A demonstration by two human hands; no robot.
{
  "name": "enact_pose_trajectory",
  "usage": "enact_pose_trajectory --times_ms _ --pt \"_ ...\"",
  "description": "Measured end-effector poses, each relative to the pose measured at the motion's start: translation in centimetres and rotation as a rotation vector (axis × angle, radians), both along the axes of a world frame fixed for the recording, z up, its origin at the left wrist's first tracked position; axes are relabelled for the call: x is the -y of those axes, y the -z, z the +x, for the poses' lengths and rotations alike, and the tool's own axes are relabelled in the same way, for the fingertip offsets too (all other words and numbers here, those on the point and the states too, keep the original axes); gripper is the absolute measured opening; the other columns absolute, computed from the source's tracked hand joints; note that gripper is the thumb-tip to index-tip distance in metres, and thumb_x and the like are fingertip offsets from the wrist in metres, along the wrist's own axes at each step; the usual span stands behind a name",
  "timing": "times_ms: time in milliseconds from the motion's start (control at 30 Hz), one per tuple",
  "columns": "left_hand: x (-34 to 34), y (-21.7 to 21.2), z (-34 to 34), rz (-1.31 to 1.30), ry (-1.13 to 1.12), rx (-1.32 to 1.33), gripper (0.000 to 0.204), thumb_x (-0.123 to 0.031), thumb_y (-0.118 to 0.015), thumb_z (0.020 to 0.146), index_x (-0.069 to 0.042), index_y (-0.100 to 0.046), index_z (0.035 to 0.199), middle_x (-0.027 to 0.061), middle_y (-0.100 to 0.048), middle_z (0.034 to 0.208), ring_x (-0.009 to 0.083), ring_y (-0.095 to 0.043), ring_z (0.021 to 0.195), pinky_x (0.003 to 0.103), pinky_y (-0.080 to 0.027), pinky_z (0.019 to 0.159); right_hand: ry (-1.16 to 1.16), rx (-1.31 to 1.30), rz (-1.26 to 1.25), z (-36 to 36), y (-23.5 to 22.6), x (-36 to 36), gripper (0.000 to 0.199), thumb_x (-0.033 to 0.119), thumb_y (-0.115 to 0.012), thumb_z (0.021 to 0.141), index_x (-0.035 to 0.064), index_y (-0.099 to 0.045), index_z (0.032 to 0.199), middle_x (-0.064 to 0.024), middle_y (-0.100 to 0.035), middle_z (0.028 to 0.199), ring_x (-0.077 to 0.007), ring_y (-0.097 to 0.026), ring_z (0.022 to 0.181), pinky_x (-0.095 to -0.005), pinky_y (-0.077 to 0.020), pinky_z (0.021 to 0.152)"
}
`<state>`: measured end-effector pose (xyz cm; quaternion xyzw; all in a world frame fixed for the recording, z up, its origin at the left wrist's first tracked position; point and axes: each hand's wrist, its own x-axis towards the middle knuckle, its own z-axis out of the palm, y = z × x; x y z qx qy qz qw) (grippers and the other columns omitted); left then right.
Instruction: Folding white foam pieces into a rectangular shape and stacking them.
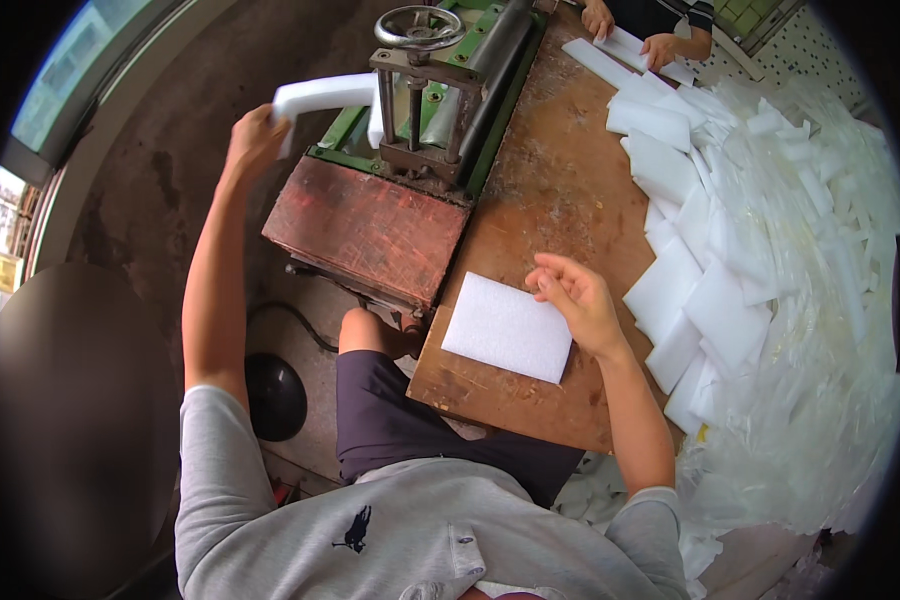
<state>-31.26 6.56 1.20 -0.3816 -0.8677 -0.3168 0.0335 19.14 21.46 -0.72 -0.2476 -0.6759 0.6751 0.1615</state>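
Gripping strip (328, 92) in closed left hand (257, 142); holding right hand (576, 305) half-curled, grasping nothing, perhaps touching sheet (508, 328); best drawing strip level, keeping clear of press (425, 68).

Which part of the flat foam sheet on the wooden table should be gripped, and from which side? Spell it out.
Probably best: pinch the white foam sheet by its right edge, thumb on top, coming from the right. It lies flat and thin, the right hand is at its far right corner, and the reddish block crowds the far left.
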Motion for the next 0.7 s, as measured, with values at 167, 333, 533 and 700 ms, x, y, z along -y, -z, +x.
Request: enact_pose_trajectory --times_ms 167,333,533,700 --pt "-8.3 0.9 -0.4 -0.125 0.077 -0.095 0.040 -0.035 -0.060 0.086 -0.002 -0.070 0.106 0.0254 -0.070 0.098 0.0416 -0.067 0.098 0.048 -0.052 0.085 0.112 0.037 0.117 -5.3 -0.6 -4.0 0.040 0.018 -0.066 0.098 -0.0100 -0.058 0.125 -0.0064 -0.066 0.095 -0.0095 -0.063 0.081 -0.0243 -0.0538 0.068" --pt "-11.9 1.4 1.6 -0.222 0.303 -0.021 0.036 -0.033 -0.061 0.087 0.000 -0.069 0.100 0.0273 -0.068 0.097 0.0438 -0.066 0.094 0.049 -0.052 0.083 0.194 0.193 0.234 -10.8 -1.0 -8.5 0.037 0.026 -0.067 0.097 -0.0077 -0.067 0.111 -0.0063 -0.067 0.085 -0.0099 -0.064 0.072 -0.0249 -0.0509 0.057" --pt "-14.6 3.8 4.8 -0.003 0.634 0.181 0.040 -0.035 -0.059 0.094 0.004 -0.065 0.091 0.0087 -0.060 0.072 0.0205 -0.060 0.067 0.038 -0.047 0.061 0.376 0.471 0.596 -16.3 1.9 -13.4 0.054 0.050 -0.073 0.082 -0.0031 -0.068 0.072 -0.0184 -0.067 0.067 -0.0306 -0.069 0.069 -0.0413 -0.0533 0.064" --pt "-9.6 1.9 8.6 0.434 0.222 0.556 0.038 -0.032 -0.051 0.103 0.000 -0.068 0.113 -0.0001 -0.060 0.077 0.0065 -0.051 0.063 0.025 -0.043 0.056 0.496 0.533 0.899 -11.7 0.7 -13.6 0.038 0.033 -0.070 0.077 -0.0045 -0.072 0.078 -0.0268 -0.069 0.077 -0.0408 -0.071 0.080 -0.0454 -0.0562 0.075"
